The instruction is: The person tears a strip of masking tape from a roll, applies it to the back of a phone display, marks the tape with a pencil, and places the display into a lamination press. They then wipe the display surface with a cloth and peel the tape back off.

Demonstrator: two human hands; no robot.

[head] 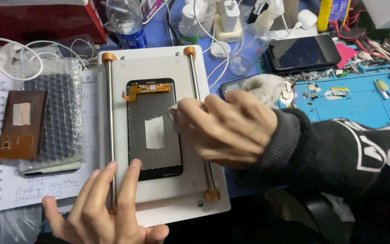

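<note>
Resting on a cluttered bench, the white rectangular plate with two steel rails and orange end caps (118, 68) carries the black rectangular phone screen panel with an orange flex strip at its top (154, 131), which lies flat between the rails near the plate's middle; the panel looks loose there, so a hard sideways wipe could, I judge, slide it against a rail and chip an edge; the right hand (226, 129), in a black sleeve, is closed around a small pale wad of cloth (173, 113) pressed at the panel's right edge, and heavy pressure there could crack the thin glass or snag the flex strip; the left hand (100, 208) lies open, holding nothing, fingertips on the plate just below the panel's lower edge, and if it lifts the plate may shift on the bench; the white paper sticker (155, 132) on the panel's middle could smear or peel if the cloth is wet, though I cannot tell whether it is; the clear plastic bottles (249, 45) standing just behind the plate could tip onto it if an elbow swings.
</note>
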